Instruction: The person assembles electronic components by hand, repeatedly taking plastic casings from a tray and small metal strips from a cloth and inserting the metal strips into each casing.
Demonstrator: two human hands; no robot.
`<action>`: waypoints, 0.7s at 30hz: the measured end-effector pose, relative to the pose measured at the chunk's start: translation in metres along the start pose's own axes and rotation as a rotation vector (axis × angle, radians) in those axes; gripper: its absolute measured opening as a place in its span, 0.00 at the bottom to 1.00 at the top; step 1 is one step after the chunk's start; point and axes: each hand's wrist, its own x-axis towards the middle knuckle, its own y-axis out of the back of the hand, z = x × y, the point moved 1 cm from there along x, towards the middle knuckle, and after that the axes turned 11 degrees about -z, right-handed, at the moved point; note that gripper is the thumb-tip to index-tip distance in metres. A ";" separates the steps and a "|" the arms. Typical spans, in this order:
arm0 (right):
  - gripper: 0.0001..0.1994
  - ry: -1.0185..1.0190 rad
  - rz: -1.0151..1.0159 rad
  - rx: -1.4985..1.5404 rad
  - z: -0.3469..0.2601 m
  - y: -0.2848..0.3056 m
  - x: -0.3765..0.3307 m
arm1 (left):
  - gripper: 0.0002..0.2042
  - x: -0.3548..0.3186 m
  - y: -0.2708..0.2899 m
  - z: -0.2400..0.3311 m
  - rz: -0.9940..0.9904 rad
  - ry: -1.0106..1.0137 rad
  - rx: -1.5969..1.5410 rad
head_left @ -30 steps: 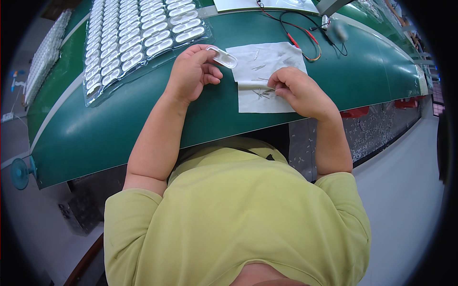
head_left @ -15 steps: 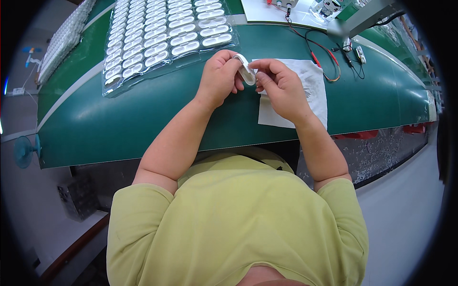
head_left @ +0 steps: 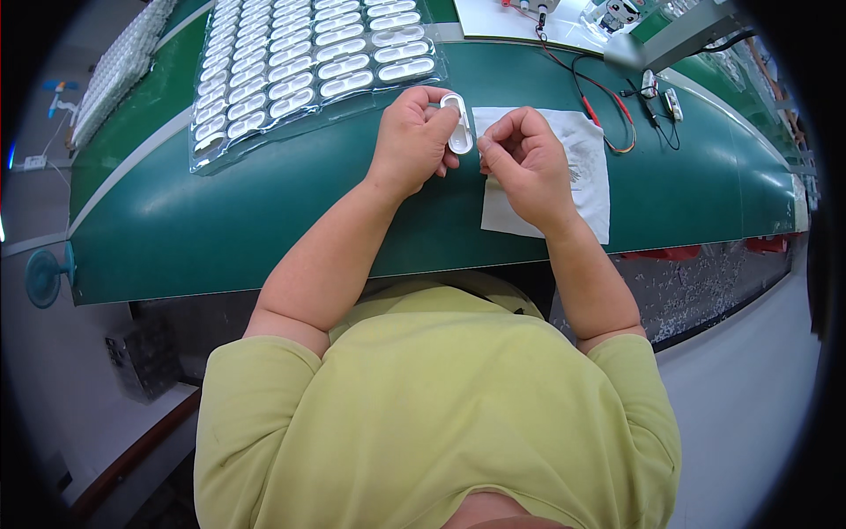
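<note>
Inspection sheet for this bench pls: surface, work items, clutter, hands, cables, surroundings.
Surface: green bench, shiny.
Work items: one white oval case in hand; tray of similar ones, upper left; white cloth with thin pins on it.
Clutter: two small white devices, right of the cloth.
Left hand: holds the case, thumb on it.
Right hand: thumb and finger pinched beside the case; too small to tell if anything is between.
Cables: red lead and black cable, loose on the bench.
Surroundings: white board and grey arm behind; pale bits scattered below, right.
</note>
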 end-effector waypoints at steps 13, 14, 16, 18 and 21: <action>0.09 0.167 0.167 -0.386 0.000 -0.011 -0.003 | 0.13 -0.003 -0.006 0.002 0.055 -0.007 0.051; 0.09 0.196 0.175 -0.444 -0.001 -0.012 -0.004 | 0.13 -0.003 -0.007 0.002 0.084 -0.031 0.084; 0.09 0.239 0.153 -0.496 -0.002 -0.012 -0.004 | 0.13 -0.005 -0.009 0.002 0.104 -0.075 0.156; 0.09 0.283 0.132 -0.546 -0.002 -0.012 -0.005 | 0.12 -0.005 -0.010 0.002 0.124 -0.119 0.230; 0.08 0.352 0.106 -0.591 0.000 -0.011 -0.005 | 0.12 -0.005 -0.009 0.001 0.138 -0.155 0.291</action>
